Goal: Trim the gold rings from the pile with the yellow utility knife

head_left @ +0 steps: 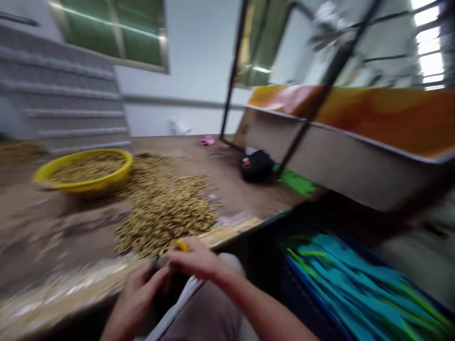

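My right hand (195, 259) is closed round a small yellow thing (182, 245), perhaps a tool's handle; blur hides its kind. Close beside it, my left hand (140, 286) is closed with fingers bent, and something dark shows at its fingertips, too smeared to name. Both hands are together at the table's front edge, above my lap. Just beyond them lies a heap of small brass-coloured rings (170, 215), spread over the brown tabletop (88, 232). Behind it to the left stands a yellow basin (87, 184) with more of these small pieces inside.
A black rounded object (258, 166) and a pink cloth-like scrap (207, 140) lie farther back. Dark metal posts rise near an orange-topped box (377, 118). Low on the right, a dark blue bin holds turquoise and green strips (355, 274). Grey ribbed panels (74, 94) lean at the left.
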A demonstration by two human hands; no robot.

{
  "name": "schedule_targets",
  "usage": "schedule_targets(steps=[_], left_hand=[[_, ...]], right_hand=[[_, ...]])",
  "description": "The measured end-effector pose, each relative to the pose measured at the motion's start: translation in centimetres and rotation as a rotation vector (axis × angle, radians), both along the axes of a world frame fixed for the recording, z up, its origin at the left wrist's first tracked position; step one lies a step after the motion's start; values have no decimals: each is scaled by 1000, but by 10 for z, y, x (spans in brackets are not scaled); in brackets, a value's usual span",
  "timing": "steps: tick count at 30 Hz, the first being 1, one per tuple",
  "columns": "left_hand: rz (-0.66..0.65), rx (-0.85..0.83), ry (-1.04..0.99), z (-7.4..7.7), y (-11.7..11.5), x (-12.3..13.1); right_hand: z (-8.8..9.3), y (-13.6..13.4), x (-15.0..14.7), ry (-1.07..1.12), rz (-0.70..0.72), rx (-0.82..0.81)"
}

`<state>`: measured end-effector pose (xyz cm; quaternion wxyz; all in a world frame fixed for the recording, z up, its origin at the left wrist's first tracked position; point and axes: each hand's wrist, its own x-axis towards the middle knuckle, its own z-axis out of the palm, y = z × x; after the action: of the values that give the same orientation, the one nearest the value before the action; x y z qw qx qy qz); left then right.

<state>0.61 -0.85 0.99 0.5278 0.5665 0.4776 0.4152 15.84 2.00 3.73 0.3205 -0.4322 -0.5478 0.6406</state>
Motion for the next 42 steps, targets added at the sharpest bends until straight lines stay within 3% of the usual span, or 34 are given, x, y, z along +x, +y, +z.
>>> schedule_targets(steps=[3,8,14,17,28,32,34,38,42], left_hand=[[33,-70,-110,-1,-5,-13],[75,-92,-263,1,-3,-8],[131,-28,-240,-4,-2,-19],[136,-10,-226,-4,0,-21],[108,83,-36,-2,-2,-25],[65,129,6,9,-13,-34],[39,103,-47,10,-16,-39],[130,2,-221,-10,-11,-49],[253,-131,-315,-32,-8,-57]], right_hand=[[2,12,-7,43,36,-2],[-2,12,-7,2,46,64],[-18,0,-3,-493,0,671],[-22,-6,-1,-680,62,796],[-30,3,-6,-953,79,897],[-43,27,13,-1225,-17,705],[-50,37,22,-1208,-79,681],[-60,36,20,-995,21,758],[-73,23,0,-987,121,752]])
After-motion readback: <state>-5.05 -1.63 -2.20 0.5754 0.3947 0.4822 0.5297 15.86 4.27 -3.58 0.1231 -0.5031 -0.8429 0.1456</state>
